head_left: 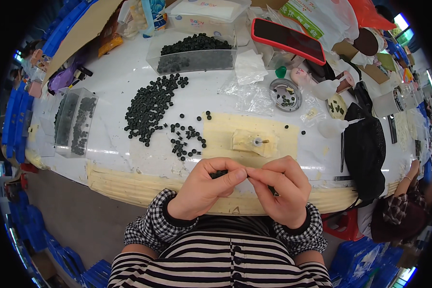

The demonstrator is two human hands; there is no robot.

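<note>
My left hand (204, 187) is closed near the table's front edge, with small black round parts (219, 174) showing between its thumb and curled fingers. Its fingertips meet those of my right hand (285, 189), which is closed in a pinch. Between the fingertips sits a tiny dark piece, mostly covered by them. Another dark bit shows under the right hand's fingers. Just beyond both hands, a small upright metal pin on a round base (258, 141) stands on a taped block (242, 143). To the left lie a loose group of black parts (185, 139) and a larger pile (151, 105).
Clear boxes of black parts stand at the back (192, 65) and far left (72, 125). A red-cased phone (288, 41) rests at the back. On the right are a round tin (285, 93), squeeze bottles (332, 127) and a black mesh bag (365, 153). Another person (403, 206) sits at far right.
</note>
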